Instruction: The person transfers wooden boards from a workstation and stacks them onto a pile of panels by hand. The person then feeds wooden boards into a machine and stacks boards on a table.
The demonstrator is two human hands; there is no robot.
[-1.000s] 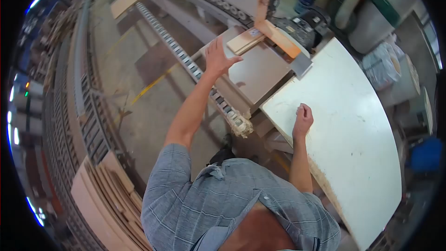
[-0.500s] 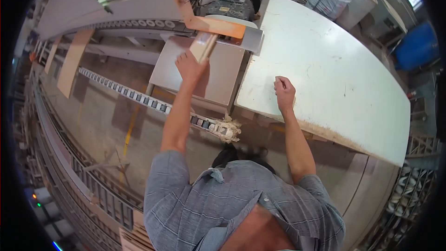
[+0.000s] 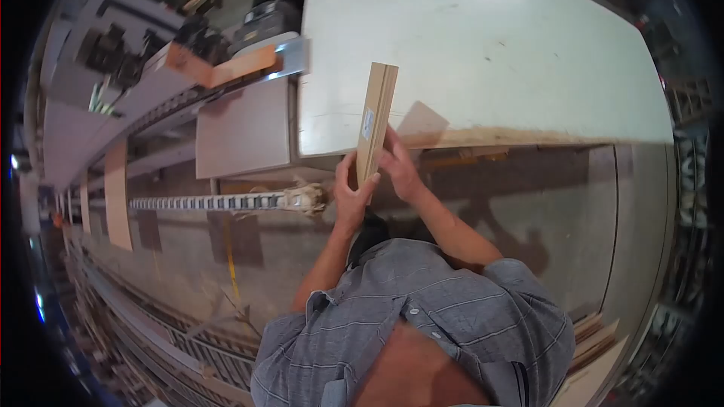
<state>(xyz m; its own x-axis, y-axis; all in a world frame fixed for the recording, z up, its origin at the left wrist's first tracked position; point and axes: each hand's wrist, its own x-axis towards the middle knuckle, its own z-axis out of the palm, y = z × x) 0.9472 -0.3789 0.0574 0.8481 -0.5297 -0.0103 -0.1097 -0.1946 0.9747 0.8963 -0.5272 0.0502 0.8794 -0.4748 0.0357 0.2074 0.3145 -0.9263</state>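
Pale tan wood shows in the bundle of narrow boards (image 3: 379,109), stacked face to face and held in front of the person's chest. The left hand (image 3: 351,194) pinches the bundle near its lower end, thumb across the near side and fingers curled round the left side, so most of the length rises up and away beyond the grip, leaning slightly to the right. A short end shows just below the thumb. The right hand (image 3: 401,172) is at the bundle's right side, a little above the left thumb, with its fingers bent toward the wood; their tips are partly hidden behind it, so I cannot tell how firmly they press. A white label (image 3: 367,123) sits on the bundle's left face, above the left hand's fingers. Beyond the grip and off to its right spreads a white tabletop (image 3: 498,53), its worn near edge close to the right hand; the bundle's upper part overlaps it in view. To the left of the grip are a brownish flat panel (image 3: 245,128) and, nearer, a roller rail (image 3: 211,203) whose ragged end lies just beside the left hand. An orange bracket (image 3: 243,68) stands farther off, beyond the panel.
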